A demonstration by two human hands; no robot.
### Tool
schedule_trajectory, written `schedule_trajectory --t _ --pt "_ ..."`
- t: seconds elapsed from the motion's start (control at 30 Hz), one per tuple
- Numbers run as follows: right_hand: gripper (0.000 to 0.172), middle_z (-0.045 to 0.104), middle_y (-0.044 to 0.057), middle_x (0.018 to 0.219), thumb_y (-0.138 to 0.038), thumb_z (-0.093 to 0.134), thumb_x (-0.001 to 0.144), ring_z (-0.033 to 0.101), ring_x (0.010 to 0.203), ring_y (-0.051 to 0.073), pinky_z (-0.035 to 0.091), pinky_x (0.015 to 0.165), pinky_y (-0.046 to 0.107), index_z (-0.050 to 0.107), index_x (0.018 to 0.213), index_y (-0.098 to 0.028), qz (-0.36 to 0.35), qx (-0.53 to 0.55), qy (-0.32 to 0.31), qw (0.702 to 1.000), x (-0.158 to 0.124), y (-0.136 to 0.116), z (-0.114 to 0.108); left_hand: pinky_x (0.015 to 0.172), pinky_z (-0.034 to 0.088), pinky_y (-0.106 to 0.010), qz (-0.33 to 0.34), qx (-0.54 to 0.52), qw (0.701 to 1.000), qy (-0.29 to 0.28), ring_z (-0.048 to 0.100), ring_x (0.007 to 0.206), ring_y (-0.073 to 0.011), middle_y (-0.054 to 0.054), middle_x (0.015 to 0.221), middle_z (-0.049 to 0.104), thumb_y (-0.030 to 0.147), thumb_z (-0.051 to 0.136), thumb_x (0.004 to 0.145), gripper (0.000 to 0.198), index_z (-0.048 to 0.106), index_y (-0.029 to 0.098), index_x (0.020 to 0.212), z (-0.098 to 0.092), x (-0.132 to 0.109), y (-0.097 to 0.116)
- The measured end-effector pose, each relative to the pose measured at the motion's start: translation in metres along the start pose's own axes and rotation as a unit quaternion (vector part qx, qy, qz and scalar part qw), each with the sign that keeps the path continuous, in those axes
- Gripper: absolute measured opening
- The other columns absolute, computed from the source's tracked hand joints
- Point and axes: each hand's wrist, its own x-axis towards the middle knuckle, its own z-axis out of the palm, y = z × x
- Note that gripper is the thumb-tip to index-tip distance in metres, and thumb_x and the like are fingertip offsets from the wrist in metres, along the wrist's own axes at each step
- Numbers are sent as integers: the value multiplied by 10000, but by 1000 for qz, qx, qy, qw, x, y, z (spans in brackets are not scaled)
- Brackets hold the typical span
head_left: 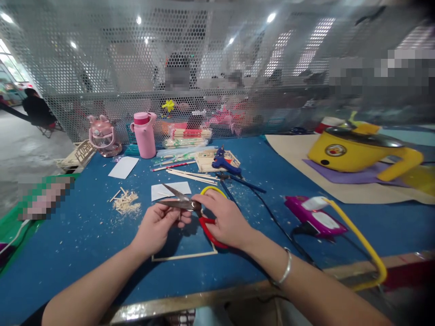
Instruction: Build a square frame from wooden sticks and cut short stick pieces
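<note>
My right hand (229, 219) grips a pair of scissors (193, 205) with one red and one yellow handle loop, the blades spread apart and pointing left. Close under the lower blade, my left hand (158, 226) is closed in a pinch; what lies between its fingers is too small to make out. Below both hands a thin wooden stick frame (185, 258) rests on the blue table (136, 280), partly hidden by them. Just beyond the blades is a white paper (163, 190). A pile of cut stick bits (126, 201) lies to the left.
Farther back lie loose sticks (192, 175), a blue glue gun (226, 164), pliers (222, 177) and a wooden lattice piece (204, 162). A pink flask (145, 136) stands behind. At right are a purple power strip (316, 217) with a yellow cable and a yellow pot (353, 149).
</note>
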Motion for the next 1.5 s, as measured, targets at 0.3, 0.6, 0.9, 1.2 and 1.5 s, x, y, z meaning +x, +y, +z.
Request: schedule_trajectory --t 0.3,0.6,0.9,1.2,1.5 --pt "381 575 79 868 -109 466 721 528 768 183 448 649 279 568 1080 -182 -6 -41 1 999 -3 2 -2 565 509 -236 4 -10 1000 -19 628 593 -133 -64 685 687 447 739 610 369 664 118 759 -2 -1 -3" --pt "284 680 65 902 -161 508 760 612 734 164 459 659 246 603 1027 -173 76 51 5 996 -1 4 -2 532 495 -193 -7 -25 1000 0 644 604 -118 -12 704 656 434 735 629 388 559 150 826 -1 0 0" --pt "318 704 71 841 -260 496 767 658 737 209 469 615 256 597 1055 -169 306 -114 -65 943 -16 14 -31 457 468 -161 8 -3 999 42 646 560 -114 40 666 598 456 707 645 507 485 182 1009 -4 4 2" --pt "374 702 128 853 -303 462 795 672 750 275 484 582 314 563 1108 -124 431 -229 -122 864 -90 14 -52 414 423 -165 9 27 999 23 601 538 -94 7 720 597 451 675 669 491 542 150 1033 -4 5 -4" --pt "307 687 115 945 -296 530 783 636 850 287 435 647 331 645 1052 -203 316 -266 -231 881 -23 13 -64 561 438 -217 50 60 997 -19 575 607 -102 -6 710 617 283 651 728 677 358 144 1323 -3 13 -5"
